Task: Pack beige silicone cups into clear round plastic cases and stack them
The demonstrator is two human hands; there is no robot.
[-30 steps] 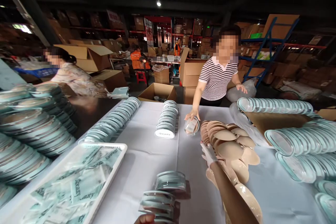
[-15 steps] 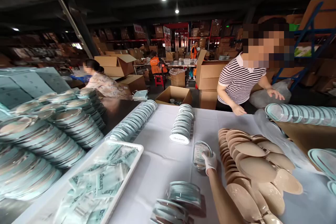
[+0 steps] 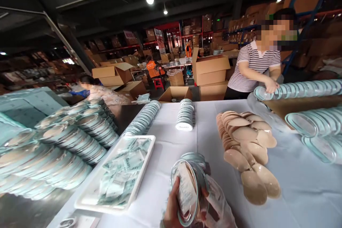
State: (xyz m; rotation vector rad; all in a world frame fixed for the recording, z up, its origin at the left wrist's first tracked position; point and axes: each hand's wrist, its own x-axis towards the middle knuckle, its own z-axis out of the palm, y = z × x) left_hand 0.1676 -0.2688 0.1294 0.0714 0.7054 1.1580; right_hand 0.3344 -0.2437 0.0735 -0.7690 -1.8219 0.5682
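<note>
At the near edge of a white-covered table, seen from the wearer's head, two hands grasp a clear oval container with a pale blue-green rim. It is lifted and tilted, so one broad face turns up toward the viewer. The left hand grips its left side, thumb pressed on the front; the right hand, in a thin whitish glove, is curled around its right side. Through the front shows a printed white insert, its text too blurred to read. Just behind are more containers, partly hidden.

To the left, a shallow white tray holds a loose heap of pale green packets with dark lettering. To the right, beige oval shells lie overlapping in a spread-out pile. Farther back, a short row of containers stands mid-table, its front end lettered, and a longer row slants along the left edge. Beyond that edge rise tall stacks of containers.

Across the table at the right, a co-worker in a striped shirt has both hands at the end of another row of containers.
</note>
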